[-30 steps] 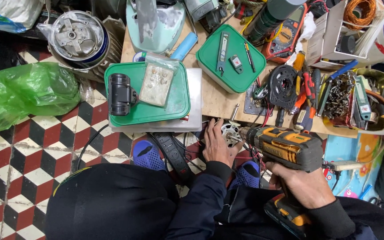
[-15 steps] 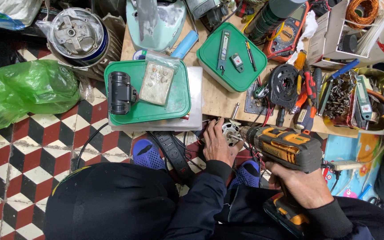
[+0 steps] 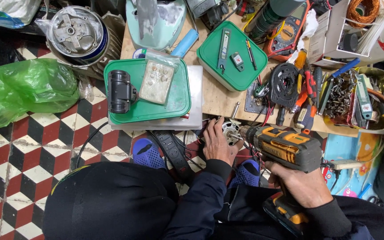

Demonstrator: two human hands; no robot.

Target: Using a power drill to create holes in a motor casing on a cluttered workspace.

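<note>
My left hand grips a small electric motor with a metal shaft, held just below the edge of the wooden worktop. My right hand holds the handle of a black and orange cordless drill. The drill's nose points left and touches the motor. Red wires trail from the motor under the drill. My dark sleeves and black cap fill the bottom of the view.
A green tray lid carries a black cylinder part and a clear bag of small parts. A second green lid holds small tools. Pliers, screwdrivers, a multimeter, a green plastic bag and a power strip lie around.
</note>
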